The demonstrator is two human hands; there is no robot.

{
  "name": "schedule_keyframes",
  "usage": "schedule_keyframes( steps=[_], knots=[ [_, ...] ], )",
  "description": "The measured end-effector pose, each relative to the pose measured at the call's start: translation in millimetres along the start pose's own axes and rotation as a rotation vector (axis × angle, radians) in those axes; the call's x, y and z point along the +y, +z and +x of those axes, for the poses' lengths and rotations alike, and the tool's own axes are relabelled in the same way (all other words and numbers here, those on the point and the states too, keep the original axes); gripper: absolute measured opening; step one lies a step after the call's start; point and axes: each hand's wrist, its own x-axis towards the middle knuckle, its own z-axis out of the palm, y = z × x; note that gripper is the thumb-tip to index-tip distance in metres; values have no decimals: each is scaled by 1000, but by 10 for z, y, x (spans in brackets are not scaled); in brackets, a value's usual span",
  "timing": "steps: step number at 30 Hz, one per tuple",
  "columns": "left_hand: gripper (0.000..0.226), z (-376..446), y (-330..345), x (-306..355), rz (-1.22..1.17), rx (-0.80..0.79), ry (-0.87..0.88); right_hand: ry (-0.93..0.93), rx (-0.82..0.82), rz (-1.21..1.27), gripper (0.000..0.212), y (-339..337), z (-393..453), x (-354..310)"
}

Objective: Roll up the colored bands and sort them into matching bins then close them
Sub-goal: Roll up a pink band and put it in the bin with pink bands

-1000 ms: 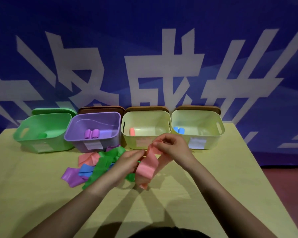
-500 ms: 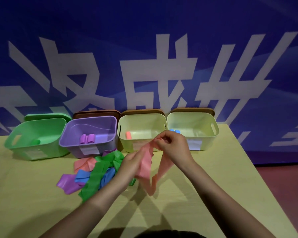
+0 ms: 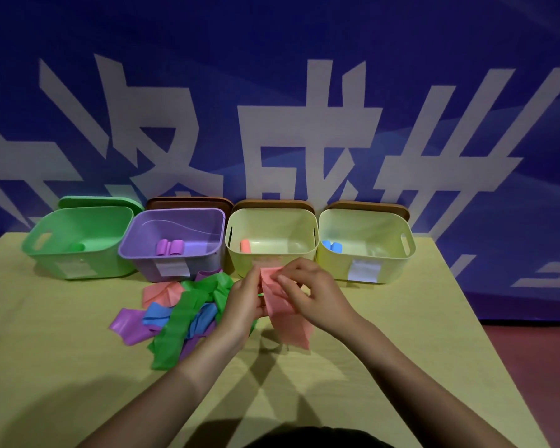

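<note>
Both hands hold a salmon-pink band (image 3: pixel 283 313) above the table, in front of the third bin. My left hand (image 3: pixel 241 302) grips its left side and my right hand (image 3: pixel 307 294) pinches its folded top; the free end hangs down. A heap of loose bands (image 3: pixel 178 313), green, blue, purple and pink, lies left of my hands. Four open bins stand in a row: a green bin (image 3: pixel 78 253) holding a green roll, a purple bin (image 3: pixel 175 253) with two purple rolls, a pale yellow bin (image 3: pixel 272 218) with a pink roll (image 3: pixel 245 246), and a second pale yellow bin (image 3: pixel 366 218) with blue rolls (image 3: pixel 332 246).
Lids lean behind the bins: a green lid (image 3: pixel 101 202) and three brown lids (image 3: pixel 189 203). The yellow table (image 3: pixel 401 350) ends at the right, with red floor beyond. A blue banner wall rises right behind the bins.
The pink band's top has been folded over and gathered between both hands; it now hangs shorter. My hands have drawn closer together.
</note>
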Motion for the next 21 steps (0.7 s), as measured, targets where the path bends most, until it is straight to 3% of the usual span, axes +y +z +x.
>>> schedule_keyframes(
  steps=[2,5,7,10,13,17,21],
  knots=[
    [41,-30,-4,-4,-8,-2,6,-24,-29,-23,41,25,-33,-4],
    [28,-90,-5,-4,-9,27,81,-14,26,66,28,49,-37,15],
    [22,-119,-13,-8,2,72,125,81,126,214,11,36,-24,-6],
    [25,-161,-41,-11,37,105,175,262,245,390,18,11,13,-41],
    [30,-211,-50,19,134,76,255,363,175,464,20,-21,68,-40],
    [39,-232,-56,1,221,40,357,337,105,484,12,-35,82,-86],
    [15,-270,-39,21,245,-30,418,310,174,517,16,-71,104,-158]
  ],
)
